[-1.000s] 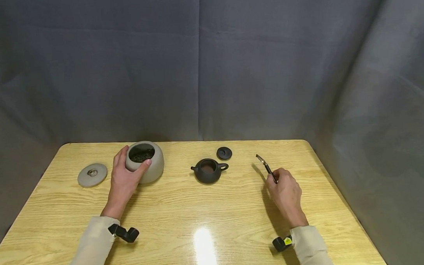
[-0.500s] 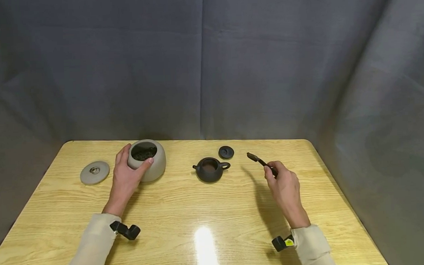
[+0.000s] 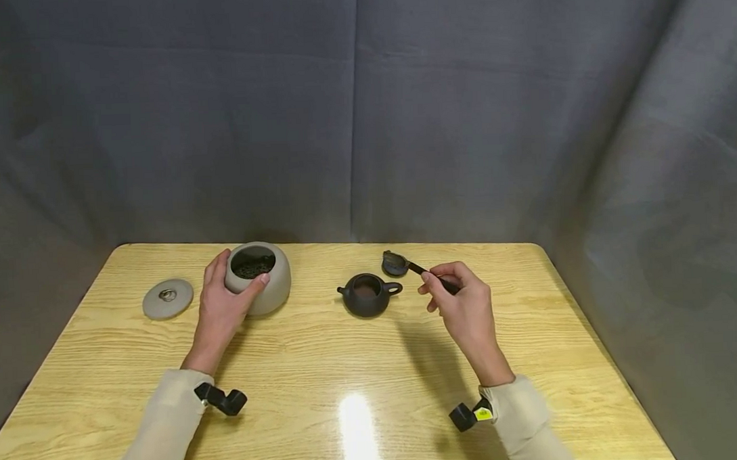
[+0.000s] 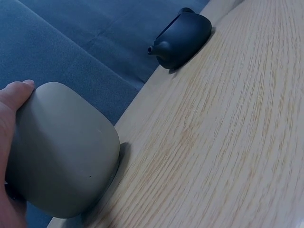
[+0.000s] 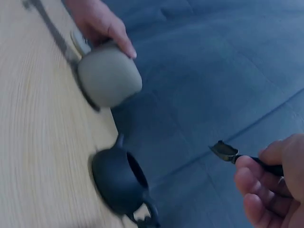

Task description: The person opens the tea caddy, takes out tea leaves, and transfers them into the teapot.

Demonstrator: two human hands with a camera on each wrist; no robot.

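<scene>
My left hand (image 3: 221,306) grips the grey round jar (image 3: 273,287), fingers on its left side and thumb over the front rim. Dark tea leaves (image 3: 252,266) lie inside. Between thumb and fingers, my right hand (image 3: 465,304) pinches the dark handle of a small tea scoop (image 3: 416,267), held above the table. In the right wrist view the scoop's bowl (image 5: 224,151) seems to carry something dark. The open black teapot (image 3: 366,298) stands between the hands, spout left and handle right. Its black lid (image 3: 396,271) lies behind it, partly covered by the scoop in the head view.
The jar's grey lid (image 3: 168,298) with its ring knob lies left of my left hand. All stands on a wooden table (image 3: 300,368), with grey cloth (image 3: 279,125) hanging behind and at the sides.
My right hand has moved left with the scoop, whose bowl has swung leftward to appear over the teapot lid. My left hand keeps its hold on the jar; the view has shifted slightly.
</scene>
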